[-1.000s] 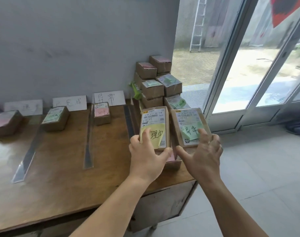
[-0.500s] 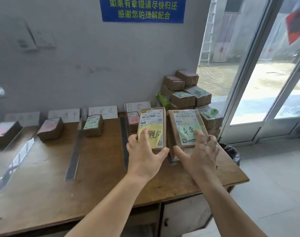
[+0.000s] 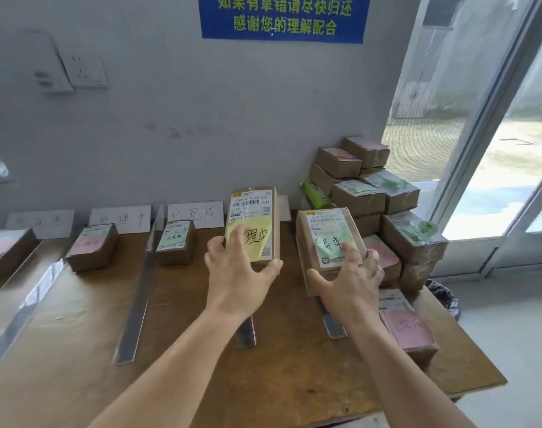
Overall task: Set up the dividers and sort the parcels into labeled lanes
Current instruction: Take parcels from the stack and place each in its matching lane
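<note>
The left hand (image 3: 239, 270) grips a brown parcel w/ a yellow note (image 3: 253, 225), fingers curled round its near end, thumb on the right edge, one finger on the note. The right hand (image 3: 350, 278) grips a second parcel w/ a green note (image 3: 328, 239), thumb under the near end, fingers bent over its right side. Both parcels are held up above the wooden worktop (image 3: 201, 359), side by side, a gap between them. Each hand hides the near end of its parcel, so part of each note can't be read. On the worktop, long clear dividers (image 3: 137, 307) lie front to back & make lanes. White lane labels (image 3: 195, 214) lean on the wall at the back; the far left one is too faint to read. One small parcel sits in each of 3 lanes on the left, e.g. the one w/ a green label (image 3: 174, 242). A stack of parcels (image 3: 371, 193) is piled at the right by the glass door. A parcel w/ a pink note (image 3: 408, 330) lies near the right edge, partly behind the right arm. A blue sign (image 3: 283, 17) on the wall is cut off at the top.
</note>
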